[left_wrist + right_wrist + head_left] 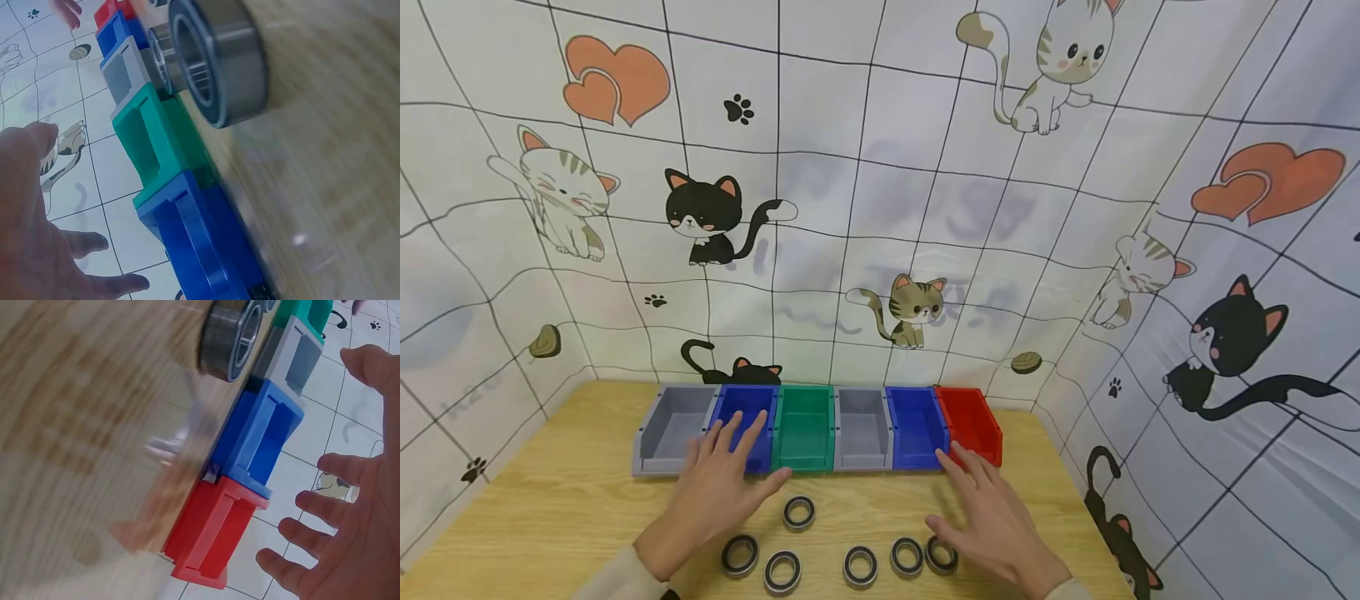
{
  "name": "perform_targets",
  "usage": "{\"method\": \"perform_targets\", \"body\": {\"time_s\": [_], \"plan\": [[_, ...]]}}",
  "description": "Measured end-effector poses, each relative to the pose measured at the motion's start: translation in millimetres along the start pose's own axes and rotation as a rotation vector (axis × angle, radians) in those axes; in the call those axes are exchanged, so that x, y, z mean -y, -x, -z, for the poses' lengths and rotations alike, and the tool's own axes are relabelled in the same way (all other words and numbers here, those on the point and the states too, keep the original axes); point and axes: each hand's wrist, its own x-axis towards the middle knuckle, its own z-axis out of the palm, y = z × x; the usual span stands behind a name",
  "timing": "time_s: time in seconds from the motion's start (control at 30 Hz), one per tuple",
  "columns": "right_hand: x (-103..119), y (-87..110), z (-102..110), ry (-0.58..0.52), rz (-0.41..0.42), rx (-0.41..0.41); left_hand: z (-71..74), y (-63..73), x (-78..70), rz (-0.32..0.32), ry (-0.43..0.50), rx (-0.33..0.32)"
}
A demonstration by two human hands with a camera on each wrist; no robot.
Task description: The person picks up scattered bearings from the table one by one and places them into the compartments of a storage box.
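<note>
While six open bins are lined up side by side on the wooden table (572, 475), left grey bin (685, 417), left blue bin (763, 443), green bin (803, 433), right grey bin (862, 429), right blue bin (917, 425) and red bin (973, 417), their inner floors are exposed to view, the left blue one being partly hidden by the left hand (722, 483), whose fingers are spread. The right hand (992, 517) is held with fingers spread near the red bin's front. Six ring-shaped bearings (846, 567) are laid flat before the row, three toward each hand.
</note>
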Motion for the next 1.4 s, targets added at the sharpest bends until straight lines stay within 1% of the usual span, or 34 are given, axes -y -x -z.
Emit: {"method": "perform_targets", "body": {"time_s": [0.2,0.37,0.53,0.6,0.7,0.83,0.93,1.13,1.3,1.37,1.4], "plan": [[6.8,-4.3,1.6,-0.036,-0.028,0.035,-4.5,-12.5,-4.2,0.007,0.068,0.006],[12.2,-7.2,2.1,-0.067,0.003,0.026,-6.9,-21.9,-8.6,0.019,0.108,0.028],[18.8,-10.0,2.2,-0.089,0.014,0.040,-9.7,-31.1,-14.0,0.068,0.184,0.098],[21.8,-11.1,2.4,-0.094,0.014,0.054,-11.8,-35.2,-14.6,0.082,0.214,0.115],[26.1,-12.6,2.8,-0.099,0.018,0.074,-15.8,-42.2,-14.8,0.088,0.254,0.118],[29.2,-13.7,1.1,-0.091,0.047,0.074,-20.7,-51.4,-14.9,0.102,0.290,0.121],[30.2,-13.8,0.0,-0.090,0.065,0.068,-23.6,-57.6,-14.1,0.111,0.310,0.129],[31.1,-11.7,0.4,-0.098,0.069,0.093,-26.4,-66.9,-11.4,0.121,0.328,0.139],[30.8,-8.1,3.1,-0.074,0.098,0.079,-33.0,-72.7,-3.9,0.104,0.321,0.119],[30.0,-7.0,4.3,-0.067,0.114,0.073,-47.1,-77.2,6.4,0.080,0.293,0.078],[29.5,-6.4,4.8,-0.066,0.120,0.075,-48.1,-78.0,7.2,0.077,0.293,0.075]]}}
